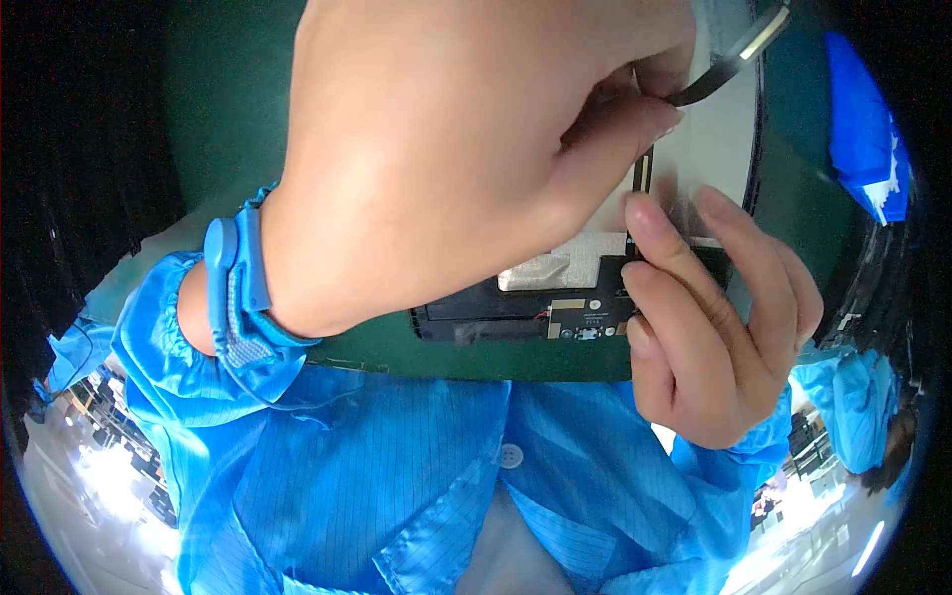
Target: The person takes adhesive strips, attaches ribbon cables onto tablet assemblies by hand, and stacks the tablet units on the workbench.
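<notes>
My left hand reaches across from the left, its thumb and fingers pinched on a thin black flex strip. The strip bends up to the right, with a pale metallic patch near its end. Beneath both hands lies an opened flat electronic device with a circuit board, a silver plate and a large pale panel. My right hand has its fingers curled, two fingertips closed about a narrow dark strip over the device. Whether both strips are one piece is hidden by my left hand.
A green mat lies under the device. On its right side is a blue packet with white showing at its torn-looking end. A blue wrist strap with a thin cord circles my left wrist. Dark curtains hang at the left.
</notes>
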